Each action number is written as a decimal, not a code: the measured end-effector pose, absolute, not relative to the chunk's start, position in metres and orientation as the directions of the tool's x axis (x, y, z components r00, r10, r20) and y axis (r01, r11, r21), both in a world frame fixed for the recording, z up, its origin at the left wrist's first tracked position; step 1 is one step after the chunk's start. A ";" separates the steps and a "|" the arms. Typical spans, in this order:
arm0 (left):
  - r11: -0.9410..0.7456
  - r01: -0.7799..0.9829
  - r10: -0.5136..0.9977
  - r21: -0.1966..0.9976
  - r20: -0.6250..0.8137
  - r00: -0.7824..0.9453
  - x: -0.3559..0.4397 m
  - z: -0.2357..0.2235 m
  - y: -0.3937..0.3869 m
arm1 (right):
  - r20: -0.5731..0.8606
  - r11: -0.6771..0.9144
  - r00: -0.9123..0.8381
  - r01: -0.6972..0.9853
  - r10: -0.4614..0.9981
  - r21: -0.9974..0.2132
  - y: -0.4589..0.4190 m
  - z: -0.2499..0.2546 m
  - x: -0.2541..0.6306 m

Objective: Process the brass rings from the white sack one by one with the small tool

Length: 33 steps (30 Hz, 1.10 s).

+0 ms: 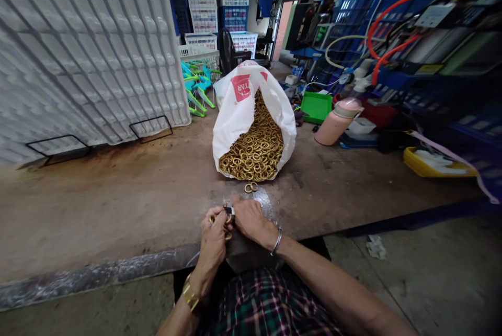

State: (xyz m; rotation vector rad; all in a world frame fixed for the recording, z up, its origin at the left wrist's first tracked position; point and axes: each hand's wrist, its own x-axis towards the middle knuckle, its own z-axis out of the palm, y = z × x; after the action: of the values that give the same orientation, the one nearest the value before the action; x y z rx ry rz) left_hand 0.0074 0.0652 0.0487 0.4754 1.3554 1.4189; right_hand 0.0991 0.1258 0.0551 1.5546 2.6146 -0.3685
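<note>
The tabletop (98, 205) spread across the view, its near edge running just under the person's forearms. Ribbed white sheets (98, 53) stood upright along its left side. Straight ahead, beyond both hands, a white bag (229, 121) lay with its mouth turned toward the person and its length pointing away from them. A heap of brass-coloured rings (254, 153) filled that mouth, sloping down to the tabletop at the front. To the right of the bag, well apart from it, was a pink bottle (333, 127).

The right hand (251, 217) rested near the table's edge, fingers curled under and pointing forward and to the left; whether they gripped anything could not be told. The left hand (214, 228), just beside it, was closed around a few held rings (228, 236), some poking out between the fingers.

Two loose rings (251, 188) lay side by side on the tabletop, between the bag's mouth and the hands. They were directly ahead of the right hand, the nearer of the two; being round, they had no long axis. Smallest was a dark piece (228, 211) between the hands, its shape mostly hidden.
</note>
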 end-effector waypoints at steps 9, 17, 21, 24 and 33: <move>0.181 -0.625 0.907 0.760 -0.374 -0.192 0.000 0.071 0.059 | -0.039 0.432 -0.512 0.760 0.858 -0.485 0.147 0.065 0.118; 0.191 -0.776 0.944 0.601 -0.330 -0.023 -0.009 0.063 0.068 | -0.273 -0.189 -0.546 0.207 0.792 -0.960 0.134 0.051 0.105; 0.221 -0.803 0.912 0.553 -0.409 -0.030 -0.011 0.059 0.069 | -0.199 -0.141 -0.563 0.145 0.802 -0.979 0.133 0.054 0.108; 0.271 -0.787 0.876 0.555 -0.481 -0.037 -0.011 0.056 0.070 | -0.092 0.040 -0.539 0.228 0.837 -0.973 0.133 0.059 0.108; 0.261 -0.685 0.886 0.680 -0.450 -0.109 -0.011 0.049 0.068 | -0.066 0.114 -0.520 0.306 0.851 -0.945 0.134 0.068 0.109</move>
State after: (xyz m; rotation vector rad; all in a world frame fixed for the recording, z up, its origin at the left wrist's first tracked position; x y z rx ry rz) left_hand -0.0106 0.0679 0.0486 0.2567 1.0072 1.3522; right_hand 0.1088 0.1337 0.0681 1.5751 2.6581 -1.9818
